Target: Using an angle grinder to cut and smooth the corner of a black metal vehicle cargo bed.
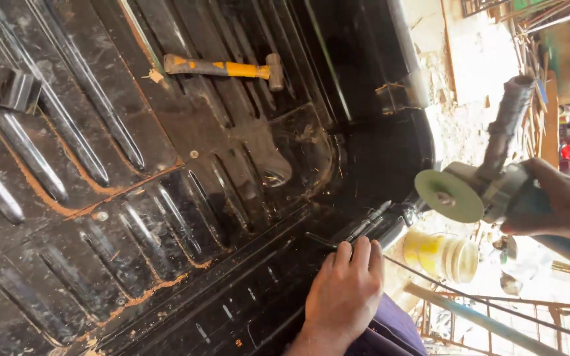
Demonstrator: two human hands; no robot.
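My left hand (pixel 346 291) rests palm down on the edge of a large black ribbed sheet-metal panel (pixel 133 198), its fingers pressed on a thin metal strip (pixel 364 227) at the rim. My right hand (pixel 555 204) grips an angle grinder (pixel 489 188) with a greenish disc (pixel 448 196) and a side handle pointing up, held in the air to the right of the panel's edge, apart from the metal. A few sparks show near the panel's curved corner.
A hammer with a yellow and black handle (pixel 225 68) lies on the panel at the top. A small dark block (pixel 20 91) sits at the upper left. Below right stand a yellow bucket (pixel 440 256), pipes and scrap.
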